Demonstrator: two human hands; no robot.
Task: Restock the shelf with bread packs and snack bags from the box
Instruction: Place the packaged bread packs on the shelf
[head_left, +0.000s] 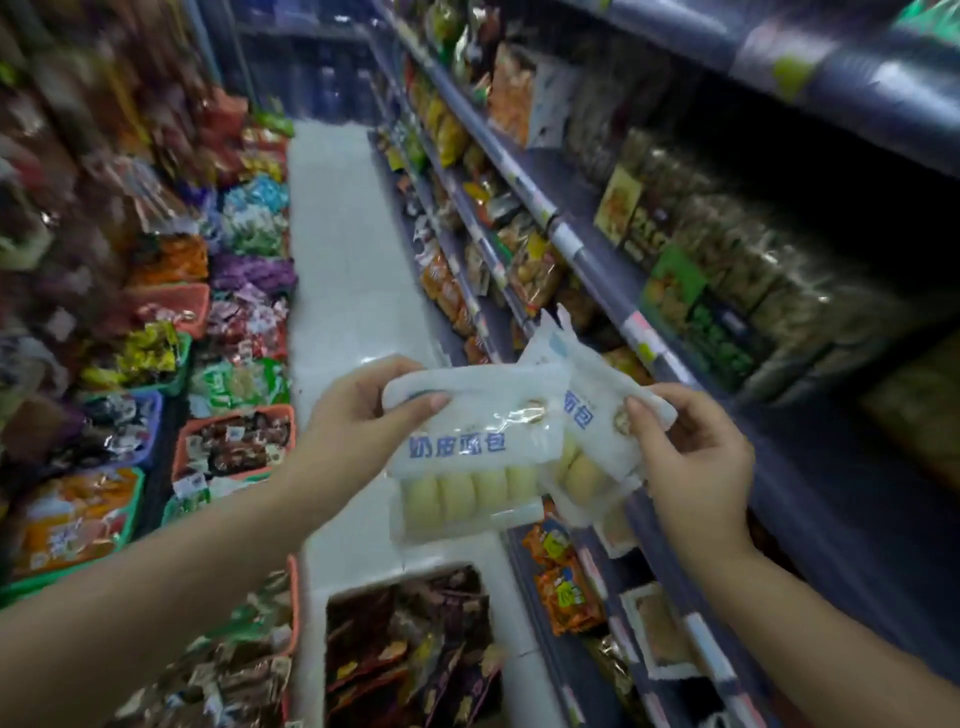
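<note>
Two white bread packs with blue lettering and pale yellow rolls hang in front of me in the aisle. My left hand (363, 410) grips the top edge of the nearer bread pack (467, 457). My right hand (685, 457) pinches the top corner of the second bread pack (587, 415), which overlaps behind the first. The shelf (810, 467) with a bare dark-blue board lies just right of my right hand. Below the packs stands a white box (415, 649) filled with dark snack bags.
Blue shelves on the right carry orange snack bags (566, 597), bagged bread and boxed goods. Coloured baskets (234, 447) of wrapped sweets line the left side. A narrow pale floor strip (337, 249) runs between them down the aisle.
</note>
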